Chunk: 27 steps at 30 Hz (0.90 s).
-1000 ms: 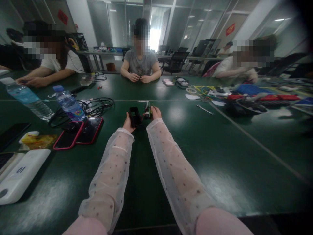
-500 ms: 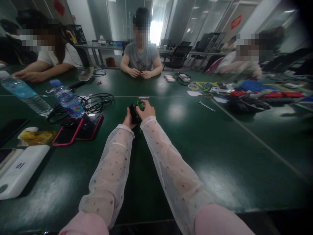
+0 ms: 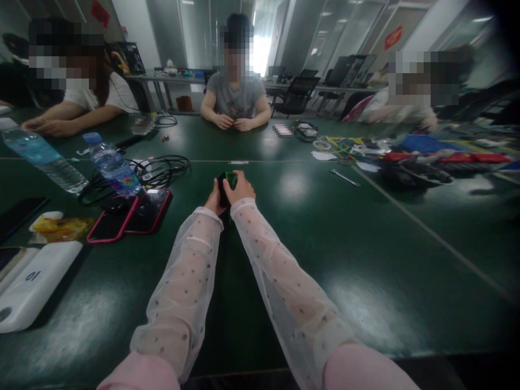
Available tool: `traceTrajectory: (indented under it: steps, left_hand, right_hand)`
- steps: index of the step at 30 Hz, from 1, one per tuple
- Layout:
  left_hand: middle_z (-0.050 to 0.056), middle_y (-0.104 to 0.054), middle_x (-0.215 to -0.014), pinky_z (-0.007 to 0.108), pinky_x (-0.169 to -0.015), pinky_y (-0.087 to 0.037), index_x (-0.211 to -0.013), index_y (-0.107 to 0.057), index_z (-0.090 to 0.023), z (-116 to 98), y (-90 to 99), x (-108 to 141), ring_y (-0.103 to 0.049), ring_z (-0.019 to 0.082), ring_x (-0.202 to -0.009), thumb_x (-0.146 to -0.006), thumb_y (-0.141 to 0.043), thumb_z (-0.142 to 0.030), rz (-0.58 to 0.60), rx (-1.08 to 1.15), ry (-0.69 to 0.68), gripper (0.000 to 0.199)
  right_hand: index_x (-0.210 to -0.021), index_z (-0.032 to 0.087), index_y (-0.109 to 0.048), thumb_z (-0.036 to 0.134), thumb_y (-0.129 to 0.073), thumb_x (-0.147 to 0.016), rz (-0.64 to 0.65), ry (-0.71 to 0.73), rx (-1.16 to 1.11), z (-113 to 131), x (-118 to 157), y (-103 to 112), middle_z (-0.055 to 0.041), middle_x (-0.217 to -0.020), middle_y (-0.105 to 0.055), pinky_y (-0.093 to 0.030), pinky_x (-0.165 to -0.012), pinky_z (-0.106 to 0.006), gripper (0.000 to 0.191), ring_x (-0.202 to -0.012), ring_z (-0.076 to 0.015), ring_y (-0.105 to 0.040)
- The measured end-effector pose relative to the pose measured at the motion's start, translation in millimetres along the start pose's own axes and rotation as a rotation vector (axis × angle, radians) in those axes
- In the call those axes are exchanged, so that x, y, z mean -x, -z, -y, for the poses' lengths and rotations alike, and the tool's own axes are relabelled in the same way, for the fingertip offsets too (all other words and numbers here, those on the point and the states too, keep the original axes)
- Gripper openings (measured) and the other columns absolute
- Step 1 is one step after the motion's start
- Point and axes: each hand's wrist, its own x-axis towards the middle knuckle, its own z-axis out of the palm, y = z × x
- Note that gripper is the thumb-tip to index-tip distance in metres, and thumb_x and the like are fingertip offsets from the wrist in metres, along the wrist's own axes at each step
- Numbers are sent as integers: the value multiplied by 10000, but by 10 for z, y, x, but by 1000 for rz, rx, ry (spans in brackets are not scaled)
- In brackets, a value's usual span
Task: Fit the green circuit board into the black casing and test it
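Note:
At the middle of the green table [image 3: 309, 244], my left hand [image 3: 214, 199] is wrapped round a small black object [image 3: 222, 187] from its left side. My right hand [image 3: 242, 189] holds a green piece [image 3: 231, 179] that looks like a circuit board, with the thumb in front and the fingers behind. The green piece is against the right side of the black object. How the two meet is too small to tell.
Two phones with red edges [image 3: 112, 219], two bottles [image 3: 116, 165], black cables [image 3: 166, 168] and a white power bank [image 3: 38, 284] lie left. A wrench [image 3: 345, 177] and a pile of cables [image 3: 422, 157] lie right. A person [image 3: 235, 92] sits opposite.
My right hand has shifted slightly down and left, and its fingers have closed in. The green piece now shows as a flatter face, turned against the black object.

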Motion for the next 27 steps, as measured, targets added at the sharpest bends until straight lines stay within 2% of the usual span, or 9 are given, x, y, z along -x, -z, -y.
traceTrajectory:
  steps: [5, 7, 10, 12, 14, 17, 20, 27]
  left_hand:
    - [110, -682, -1050, 332, -889, -485, -1265, -540, -164, 4, 17, -35, -629, 227, -1017, -875, -335, -646, -8, 29, 31, 653]
    - [103, -693, -1002, 327, -872, -491, -1253, -549, -156, -1, 25, -38, -643, 221, -972, -876, -321, -651, 5, 65, 50, 663]
    - [98, -701, -927, 317, -829, -502, -1221, -572, -139, -25, 11, -10, -661, 212, -879, -873, -313, -657, 53, 114, 71, 675]
    - [101, -700, -876, 310, -788, -510, -1208, -579, -120, -49, -12, 21, -663, 201, -807, -881, -302, -647, 43, 128, 86, 680]
    - [101, -695, -835, 300, -751, -515, -1206, -578, -101, -70, -29, 46, -658, 188, -746, -892, -289, -631, 7, 137, 96, 681]
    - [94, -689, -824, 278, -723, -516, -1220, -567, -92, -88, -18, 50, -650, 167, -705, -901, -295, -610, 7, 161, 90, 666]
    - [87, -687, -820, 263, -705, -514, -1226, -562, -99, -93, 20, 33, -643, 158, -694, -897, -311, -612, 24, 180, 88, 659]
    - [79, -685, -817, 264, -712, -515, -1217, -560, -118, -96, 43, 25, -644, 158, -709, -884, -317, -637, 11, 168, 80, 663]
  right_hand:
    - [-1233, 199, -460, 416, -496, -878, -14, 73, -309, -180, -65, -189, -120, -1281, -529, -307, -1094, -435, 418, -1228, -233, -481]
    - [-1210, 214, -476, 392, -480, -887, -40, -36, -423, -241, -126, -261, -93, -1214, -570, -330, -1080, -419, 369, -1169, -201, -527]
    - [-1096, 235, -528, 373, -469, -898, -51, -303, -693, -350, -236, -293, -47, -1040, -630, -424, -1002, -398, 249, -1001, -164, -609]
    - [-995, 226, -543, 382, -426, -920, 20, -514, -970, -457, -289, -240, -37, -927, -645, -507, -888, -366, 210, -867, -151, -642]
    - [-924, 219, -534, 413, -340, -950, 150, -693, -1220, -589, -307, -135, -43, -862, -658, -554, -769, -337, 276, -792, -150, -657]
    - [-956, 210, -510, 400, -209, -979, 267, -695, -1574, -781, -288, 37, -73, -994, -681, -568, -754, -352, 357, -924, -158, -664]
    - [-994, 196, -516, 402, -218, -979, 304, -672, -1665, -887, -272, 112, -71, -1028, -685, -566, -782, -352, 363, -986, -154, -651]
    - [-960, 197, -542, 386, -276, -967, 322, -659, -1577, -892, -283, 49, -56, -1013, -696, -561, -813, -345, 327, -980, -143, -654]
